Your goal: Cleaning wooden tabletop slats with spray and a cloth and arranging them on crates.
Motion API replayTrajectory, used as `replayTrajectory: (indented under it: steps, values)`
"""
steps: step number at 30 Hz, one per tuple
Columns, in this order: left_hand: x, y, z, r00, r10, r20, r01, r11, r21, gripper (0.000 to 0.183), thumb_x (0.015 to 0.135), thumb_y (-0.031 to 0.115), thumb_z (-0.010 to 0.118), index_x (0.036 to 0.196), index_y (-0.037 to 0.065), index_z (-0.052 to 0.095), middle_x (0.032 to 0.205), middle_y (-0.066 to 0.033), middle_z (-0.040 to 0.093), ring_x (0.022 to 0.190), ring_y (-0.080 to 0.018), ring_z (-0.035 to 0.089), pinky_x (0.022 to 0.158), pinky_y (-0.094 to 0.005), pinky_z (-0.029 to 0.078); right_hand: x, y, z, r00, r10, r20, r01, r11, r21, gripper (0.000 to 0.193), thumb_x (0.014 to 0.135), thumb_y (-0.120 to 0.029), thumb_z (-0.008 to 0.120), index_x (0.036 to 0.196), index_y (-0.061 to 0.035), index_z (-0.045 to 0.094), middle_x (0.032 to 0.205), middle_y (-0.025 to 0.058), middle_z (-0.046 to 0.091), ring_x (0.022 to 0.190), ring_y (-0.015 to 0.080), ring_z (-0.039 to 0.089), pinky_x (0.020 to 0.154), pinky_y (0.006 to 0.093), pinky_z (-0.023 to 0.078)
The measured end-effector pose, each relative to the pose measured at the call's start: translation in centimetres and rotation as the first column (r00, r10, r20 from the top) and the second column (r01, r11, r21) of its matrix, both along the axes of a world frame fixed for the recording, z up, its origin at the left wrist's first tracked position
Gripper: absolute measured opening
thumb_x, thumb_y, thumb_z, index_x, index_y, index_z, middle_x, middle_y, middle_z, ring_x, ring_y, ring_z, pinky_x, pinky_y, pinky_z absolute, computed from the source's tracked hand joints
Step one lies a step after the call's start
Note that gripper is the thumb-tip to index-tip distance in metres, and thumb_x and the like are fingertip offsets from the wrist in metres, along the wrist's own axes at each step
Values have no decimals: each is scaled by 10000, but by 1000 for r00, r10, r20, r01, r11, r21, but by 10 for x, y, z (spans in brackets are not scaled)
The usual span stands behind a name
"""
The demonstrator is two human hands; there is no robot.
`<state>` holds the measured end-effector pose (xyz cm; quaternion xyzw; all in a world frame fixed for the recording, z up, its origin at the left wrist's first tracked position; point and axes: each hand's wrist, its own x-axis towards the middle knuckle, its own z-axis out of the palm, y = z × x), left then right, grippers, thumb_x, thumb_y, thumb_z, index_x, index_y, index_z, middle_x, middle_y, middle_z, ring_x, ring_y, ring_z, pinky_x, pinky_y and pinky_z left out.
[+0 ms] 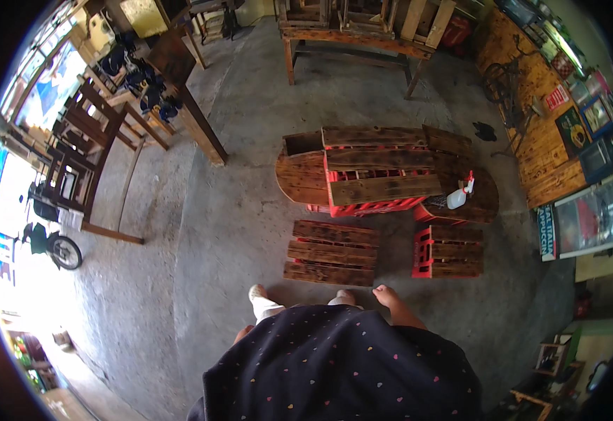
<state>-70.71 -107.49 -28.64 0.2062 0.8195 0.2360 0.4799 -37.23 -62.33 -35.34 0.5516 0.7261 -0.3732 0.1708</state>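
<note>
My right hand [385,295] hangs to the right of my body, its fingers curled in with nothing visible in them. It is nearest to a slatted wooden seat [331,251] of dark scorched boards on the floor ahead. Only a bit of my left hand [244,332] shows beside my dark patterned clothing, its fingers hidden. Right of the seat, a red plastic crate [422,251] carries a slatted wooden top [457,251]. Farther off, a larger slatted board [384,160] rests on red crates. A white spray bottle [457,197] with a red nozzle stands on a rounded wooden top [471,168].
A wooden workbench [356,38] stands at the back. On the left are a wooden frame [113,140], a thick post [201,126] and a parked motorcycle [54,249]. A wood-panelled wall [531,140] and a glass display case [594,217] line the right side.
</note>
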Motion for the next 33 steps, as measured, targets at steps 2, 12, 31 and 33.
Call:
replayTrajectory:
  steps: [2,12,31,33]
  values:
    - [-49,-30,-15,999,-4,-50,3,1000,-16,344,899,355,623,1066,59,672,965,-154,706,981,-283,672,849,-373,513,-43,-27,8,1000,-8,16,7,999,45,397,905,-403,588,1023,-38,692,968,161,723,932,327,679,828,407,516]
    - [-254,-143,-65,944,5,-330,-27,998,-61,378,906,375,569,1086,57,672,979,-224,707,966,-378,678,834,-451,527,-250,-129,26,972,184,-147,-218,939,-266,408,924,-428,608,1084,-62,696,1042,133,719,993,274,677,876,370,505]
    - [-574,294,-61,846,-506,-166,518,855,36,373,926,399,574,1148,112,660,1081,-155,701,1018,-299,667,892,-412,511,-508,111,49,-184,-861,-474,704,221,-674,531,962,-614,409,1159,-148,568,805,15,592,647,147,559,555,290,405]
    - [-604,347,-50,850,-488,-200,502,865,21,350,940,380,569,1147,111,655,1089,-155,698,1028,-318,656,903,-421,505,-523,153,71,-401,-813,-422,675,50,-736,655,901,-735,406,1207,-167,518,811,1,593,665,132,560,579,287,386]
